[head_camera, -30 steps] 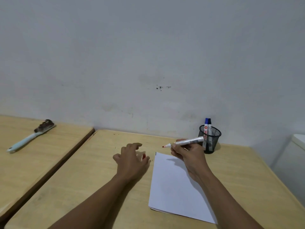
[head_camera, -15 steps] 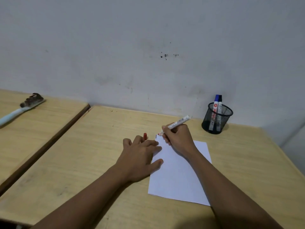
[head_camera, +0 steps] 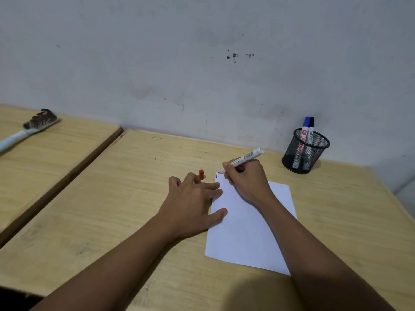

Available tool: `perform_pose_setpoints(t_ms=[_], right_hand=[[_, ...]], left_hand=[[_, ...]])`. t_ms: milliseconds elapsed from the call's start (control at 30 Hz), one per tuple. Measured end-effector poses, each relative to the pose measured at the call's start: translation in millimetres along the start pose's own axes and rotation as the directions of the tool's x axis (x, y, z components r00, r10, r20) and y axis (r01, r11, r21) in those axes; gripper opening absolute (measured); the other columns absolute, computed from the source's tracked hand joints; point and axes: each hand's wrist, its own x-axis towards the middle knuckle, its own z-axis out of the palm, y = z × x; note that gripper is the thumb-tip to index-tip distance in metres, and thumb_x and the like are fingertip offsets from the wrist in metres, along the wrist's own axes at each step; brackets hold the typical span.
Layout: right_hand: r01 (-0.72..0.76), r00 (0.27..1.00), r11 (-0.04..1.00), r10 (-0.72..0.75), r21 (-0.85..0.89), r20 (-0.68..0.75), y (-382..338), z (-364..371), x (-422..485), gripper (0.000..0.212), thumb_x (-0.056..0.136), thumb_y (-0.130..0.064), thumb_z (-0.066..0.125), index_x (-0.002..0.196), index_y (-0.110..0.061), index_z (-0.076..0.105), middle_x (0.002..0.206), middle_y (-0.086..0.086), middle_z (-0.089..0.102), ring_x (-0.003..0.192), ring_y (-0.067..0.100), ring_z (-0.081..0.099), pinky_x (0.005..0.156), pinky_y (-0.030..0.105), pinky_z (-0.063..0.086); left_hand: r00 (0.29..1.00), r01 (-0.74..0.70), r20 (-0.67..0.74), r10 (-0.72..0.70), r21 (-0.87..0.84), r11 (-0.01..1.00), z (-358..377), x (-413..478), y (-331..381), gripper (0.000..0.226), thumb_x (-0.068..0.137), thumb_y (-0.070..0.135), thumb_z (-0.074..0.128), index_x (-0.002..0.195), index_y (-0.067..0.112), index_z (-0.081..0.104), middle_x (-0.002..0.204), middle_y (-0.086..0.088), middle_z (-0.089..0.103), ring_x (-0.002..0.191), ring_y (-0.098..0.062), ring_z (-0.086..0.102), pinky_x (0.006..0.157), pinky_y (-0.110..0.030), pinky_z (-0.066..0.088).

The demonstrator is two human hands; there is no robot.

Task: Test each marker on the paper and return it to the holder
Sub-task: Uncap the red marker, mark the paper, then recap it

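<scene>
A white sheet of paper [head_camera: 249, 223] lies on the wooden desk [head_camera: 112, 209]. My right hand [head_camera: 247, 180] grips an uncapped white marker [head_camera: 246, 157], its red tip touching the paper's far left corner beside a short black mark. My left hand [head_camera: 193, 203] lies flat, fingers spread, pressing the paper's left edge. A red cap [head_camera: 201, 174] stands just beyond its fingertips; whether the fingers touch it I cannot tell. A black mesh holder [head_camera: 304, 152] at the back right holds two capped markers [head_camera: 307, 131], one blue, one black.
A second desk [head_camera: 45, 153] stands to the left across a narrow gap, with a light-blue-handled brush [head_camera: 29, 129] on it. A grey wall runs right behind both desks. The desk's right edge is near a pale object at the far right.
The view tilted down. My right hand lowered the marker from mid-air to the paper's far corner. My left hand slid right onto the paper's edge.
</scene>
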Motion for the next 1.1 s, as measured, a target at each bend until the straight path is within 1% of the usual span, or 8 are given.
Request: perform_pose_setpoints(t_ms=[333, 533, 600, 667, 767, 833, 933, 1100], right_hand=[[-0.016, 1.000, 1.000, 0.016, 0.005, 0.026, -1, -2, -2, 0.020, 0.091, -0.028, 0.069, 0.086, -0.010, 0.076, 0.074, 0.003, 0.075, 0.069, 0.017, 0.072, 0.066, 0.034, 0.059], [-0.021, 0.998, 1.000, 0.020, 0.014, 0.052, -1, -2, -2, 0.017, 0.090, -0.024, 0.071, 0.086, -0.009, 0.076, 0.077, 0.004, 0.076, 0.072, 0.017, 0.073, 0.066, 0.033, 0.060], [-0.050, 0.998, 0.996, 0.046, 0.078, 0.044, -5, -4, -2, 0.017, 0.091, -0.020, 0.070, 0.085, -0.004, 0.075, 0.073, 0.006, 0.074, 0.064, 0.018, 0.069, 0.060, 0.030, 0.057], [-0.100, 0.995, 0.961, 0.092, 0.258, 0.046, -11, -10, -3, 0.018, 0.093, -0.014, 0.068, 0.087, 0.003, 0.073, 0.068, 0.012, 0.070, 0.058, 0.021, 0.060, 0.052, 0.031, 0.048], [-0.052, 0.998, 0.924, 0.059, 0.379, -0.009, -26, -25, -3, 0.017, 0.094, -0.011, 0.066, 0.089, 0.003, 0.073, 0.068, 0.015, 0.068, 0.053, 0.018, 0.056, 0.049, 0.026, 0.045], [0.007, 0.999, 0.925, 0.011, 0.381, -0.046, -40, -37, -4, 0.015, 0.094, -0.012, 0.066, 0.086, -0.002, 0.074, 0.068, 0.013, 0.070, 0.052, 0.015, 0.056, 0.048, 0.024, 0.046], [0.045, 0.998, 0.929, -0.024, 0.367, -0.061, -51, -51, -12, 0.015, 0.095, -0.013, 0.066, 0.086, -0.004, 0.073, 0.067, 0.011, 0.070, 0.052, 0.016, 0.056, 0.047, 0.024, 0.046], [0.049, 0.995, 0.918, -0.009, 0.393, -0.103, -57, -67, -42, 0.016, 0.095, -0.012, 0.065, 0.086, 0.000, 0.072, 0.066, 0.012, 0.069, 0.054, 0.017, 0.056, 0.048, 0.025, 0.046]], left_hand=[[1.000, 0.022, 0.023, -0.022, -0.009, 1.000, 0, 1, 1, 0.059, 0.081, 0.072, 0.042, 0.126, 0.039, 0.061, 0.144, 0.024, 0.052, 0.126, -0.014, 0.037, 0.090, -0.043, 0.026], [1.000, 0.014, -0.003, -0.014, -0.011, 1.000, 2, 0, 0, 0.056, 0.081, 0.071, 0.043, 0.122, 0.039, 0.063, 0.142, 0.022, 0.053, 0.125, -0.014, 0.040, 0.088, -0.044, 0.027], [0.999, -0.004, -0.039, 0.004, -0.012, 1.000, 0, 0, 1, 0.052, 0.081, 0.071, 0.044, 0.114, 0.037, 0.065, 0.137, 0.021, 0.056, 0.120, -0.013, 0.043, 0.087, -0.043, 0.027], [0.998, -0.007, -0.067, 0.004, -0.042, 0.999, 1, -3, 1, 0.052, 0.078, 0.073, 0.048, 0.113, 0.038, 0.065, 0.129, 0.019, 0.055, 0.114, -0.010, 0.046, 0.087, -0.041, 0.027], [0.972, 0.094, -0.192, -0.134, -0.202, 0.975, 2, -2, 1, 0.051, 0.075, 0.075, 0.053, 0.113, 0.041, 0.060, 0.113, 0.018, 0.048, 0.106, -0.003, 0.045, 0.088, -0.037, 0.026], [0.935, 0.208, -0.242, -0.259, -0.217, 0.954, -5, 10, 0, 0.042, 0.081, 0.066, 0.053, 0.115, 0.041, 0.055, 0.115, 0.019, 0.047, 0.109, -0.003, 0.046, 0.091, -0.035, 0.025], [0.930, 0.343, -0.100, -0.354, -0.108, 0.933, -14, 34, -7, 0.048, 0.088, 0.051, 0.053, 0.134, 0.038, 0.049, 0.125, 0.010, 0.053, 0.119, -0.013, 0.049, 0.093, -0.040, 0.024], [0.927, 0.369, -0.033, -0.374, -0.111, 0.923, -38, 45, -7, 0.018, 0.092, 0.036, 0.056, 0.097, 0.031, 0.072, 0.096, 0.011, 0.074, 0.101, -0.011, 0.063, 0.079, -0.038, 0.020]])
